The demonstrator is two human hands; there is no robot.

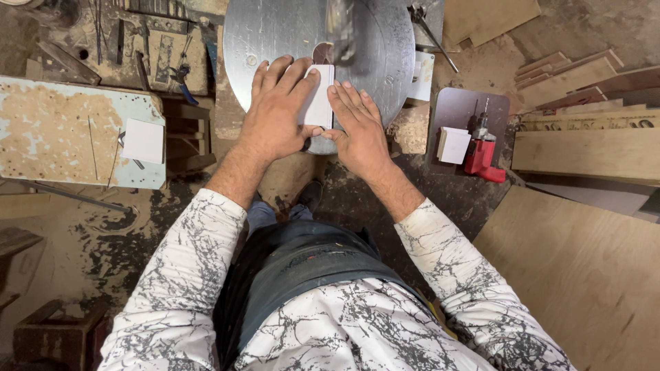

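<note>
A small white panel (320,96) is pressed flat on the round metal saw table (275,34), just below the blurred blade guide (340,31). The left hand (278,113) is spread over the panel's left part, fingers together and bearing down, thumb tucked under the near edge. The right hand (357,124) is laid against the panel's right edge, fingers extended and touching it; nothing is gripped in a closed fist by either hand.

Fingertips of both hands are seen close to the blade line above the panel. A slip could be caused if the thin panel were to catch or tip at the blade slot, and the fingers could then be carried toward the blade. Sawdust on the metal could also let the panel skate sideways.

Left of the saw table, a worn pale bench (62,130) is seen with a white square (143,140) lying on it, and pliers (182,75) rest between the two. Right of the saw table, a dark stool top (474,110) carries stacked white pieces (453,144) and a red drill (481,154). Farther right, plywood sheets (584,268) and timber offcuts (570,75) are piled. The floor is dark and thickly dusted.
</note>
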